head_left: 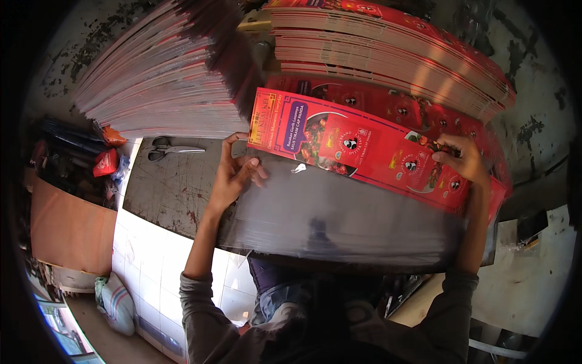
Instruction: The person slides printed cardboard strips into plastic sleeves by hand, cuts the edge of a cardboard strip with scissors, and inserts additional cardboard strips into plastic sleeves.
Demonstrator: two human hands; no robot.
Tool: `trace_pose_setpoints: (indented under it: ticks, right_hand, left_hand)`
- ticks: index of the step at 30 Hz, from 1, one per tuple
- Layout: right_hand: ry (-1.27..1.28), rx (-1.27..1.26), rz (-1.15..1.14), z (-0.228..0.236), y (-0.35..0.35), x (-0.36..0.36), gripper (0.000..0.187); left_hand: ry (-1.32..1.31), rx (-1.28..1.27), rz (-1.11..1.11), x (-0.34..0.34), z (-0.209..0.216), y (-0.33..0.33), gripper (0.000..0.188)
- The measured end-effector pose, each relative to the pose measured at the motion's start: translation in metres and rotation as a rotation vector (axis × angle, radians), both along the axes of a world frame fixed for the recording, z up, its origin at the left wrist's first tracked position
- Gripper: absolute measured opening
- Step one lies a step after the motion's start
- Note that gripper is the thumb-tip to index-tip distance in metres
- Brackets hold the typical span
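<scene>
A person holds a long red card (379, 155) with pictures of food on it. The card is in front of the person, above a shiny grey sheet (345, 221), and it slants down toward the right.

The right hand (468, 161) has hold of the card near its right end. The thumb is on the front and the fingers are bent close to it at the top edge, so the pinch is tight.

The left hand (227, 182) is by the card's left end. Its pointing finger reaches up to the low corner, with a gap between that finger and the thumb — the other fingers are curled in near the thumb. Whether the fingertip touches the card is hard to tell.

Behind the card, more red cards (412, 112) lie under the front of a big red pile (388, 45). To the left is another tall pile (160, 79), with greyish edges. A small white bit (298, 168) sits just below the card.

Scissors (173, 149) with dark handles lie on the scratched grey table (163, 188), near the left pile. Far to the left there is a brown board (70, 218) — and lower down, a white striped sack (119, 306).
</scene>
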State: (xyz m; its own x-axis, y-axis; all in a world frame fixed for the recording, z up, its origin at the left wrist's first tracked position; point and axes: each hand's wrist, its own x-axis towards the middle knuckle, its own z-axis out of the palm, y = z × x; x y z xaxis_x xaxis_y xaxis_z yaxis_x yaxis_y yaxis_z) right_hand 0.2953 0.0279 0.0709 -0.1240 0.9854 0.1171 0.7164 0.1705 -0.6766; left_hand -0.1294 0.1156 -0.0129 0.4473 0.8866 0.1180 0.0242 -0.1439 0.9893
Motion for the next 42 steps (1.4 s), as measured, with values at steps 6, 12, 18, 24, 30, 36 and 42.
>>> trace_pose_setpoints:
  ticks: [6, 12, 18, 24, 30, 36, 42]
  right_hand:
    - [-0.081, 0.039, -0.044, -0.004, 0.002, -0.009, 0.025]
    - [-0.539, 0.491, -0.030, -0.010, 0.008, -0.014, 0.040]
    - [-0.440, 0.408, -0.032, -0.012, 0.010, -0.009, 0.042]
    - [-0.461, 0.447, 0.026, -0.013, 0.012, -0.009, 0.039]
    - [-0.376, 0.327, 0.016, -0.015, 0.009, -0.002, 0.037]
    - [-0.381, 0.349, 0.044, -0.009, 0.007, -0.008, 0.043]
    - [-0.605, 0.400, 0.130, -0.002, 0.015, -0.018, 0.043]
  left_hand:
    - [-0.020, -0.027, 0.083, 0.007, -0.016, 0.000, 0.038]
    - [-0.033, -0.044, 0.137, 0.005, -0.018, -0.001, 0.042]
    - [-0.022, -0.056, 0.128, 0.006, -0.018, -0.002, 0.039]
    - [-0.024, -0.073, 0.131, 0.008, -0.017, 0.000, 0.032]
    - [-0.075, -0.096, 0.091, 0.007, -0.018, 0.003, 0.033]
    - [-0.053, -0.119, 0.043, 0.003, -0.018, 0.002, 0.034]
    - [-0.145, -0.200, 0.088, 0.007, -0.016, 0.001, 0.033]
